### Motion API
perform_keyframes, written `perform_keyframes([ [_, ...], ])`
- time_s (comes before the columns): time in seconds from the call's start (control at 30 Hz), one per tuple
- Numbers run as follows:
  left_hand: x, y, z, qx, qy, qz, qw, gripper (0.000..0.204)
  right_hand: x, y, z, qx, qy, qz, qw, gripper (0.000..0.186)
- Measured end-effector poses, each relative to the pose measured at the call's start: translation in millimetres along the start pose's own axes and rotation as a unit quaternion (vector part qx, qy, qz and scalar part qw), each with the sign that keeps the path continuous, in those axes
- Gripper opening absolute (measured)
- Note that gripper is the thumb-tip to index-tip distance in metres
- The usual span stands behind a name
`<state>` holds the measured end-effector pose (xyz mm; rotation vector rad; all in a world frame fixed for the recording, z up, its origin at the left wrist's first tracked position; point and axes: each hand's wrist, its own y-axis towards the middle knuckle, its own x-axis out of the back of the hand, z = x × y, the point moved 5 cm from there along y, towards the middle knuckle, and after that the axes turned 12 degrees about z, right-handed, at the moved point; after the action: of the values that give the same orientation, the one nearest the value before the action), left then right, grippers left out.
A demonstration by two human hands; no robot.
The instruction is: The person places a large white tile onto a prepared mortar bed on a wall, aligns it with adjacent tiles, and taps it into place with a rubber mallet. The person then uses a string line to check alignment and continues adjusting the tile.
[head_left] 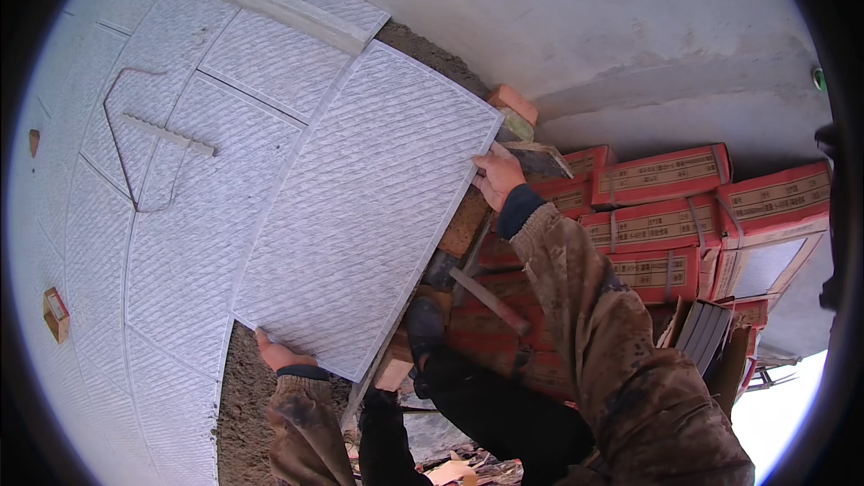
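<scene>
the big grey tile [369,207] hangs over the bare mortar bed [241,396], beside tiles already laid [162,216]. the left hand [281,355] grips its near corner from below, the right hand [497,175] clasps the far corner. best to keep it level, square its edge to the neighbouring joint, and lower both corners together. red boxes [666,216] are stacked just beside.

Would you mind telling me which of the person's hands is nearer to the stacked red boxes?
The right. The right hand grips the white tile's far right edge, just beside the red boxes. The left hand holds the tile's near corner, well away from them.
</scene>
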<state>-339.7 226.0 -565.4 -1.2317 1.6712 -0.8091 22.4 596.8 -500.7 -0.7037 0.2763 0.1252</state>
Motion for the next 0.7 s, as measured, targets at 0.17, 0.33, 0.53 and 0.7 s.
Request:
perform_keyframes([
  [0.17, 1, -1, -1, -0.002, 0.031, 0.003, 1.0, 0.064, 0, 5, -4, 0.003, -0.005, 0.001, 1.0, 0.05],
  [0.33, -6, -7, -3, -0.005, 0.043, -0.009, 0.999, 0.064, 2, 8, -8, 0.001, -0.015, -0.008, 1.0, 0.047],
  [0.53, 1, -5, 1, -0.01, 0.034, 0.003, 0.999, 0.065, 7, 13, -13, -0.011, -0.013, -0.017, 1.0, 0.048],
  [0.7, 13, 3, 9, -0.016, 0.01, 0.02, 1.0, 0.065, 8, 15, -16, -0.012, -0.019, -0.012, 1.0, 0.05],
])
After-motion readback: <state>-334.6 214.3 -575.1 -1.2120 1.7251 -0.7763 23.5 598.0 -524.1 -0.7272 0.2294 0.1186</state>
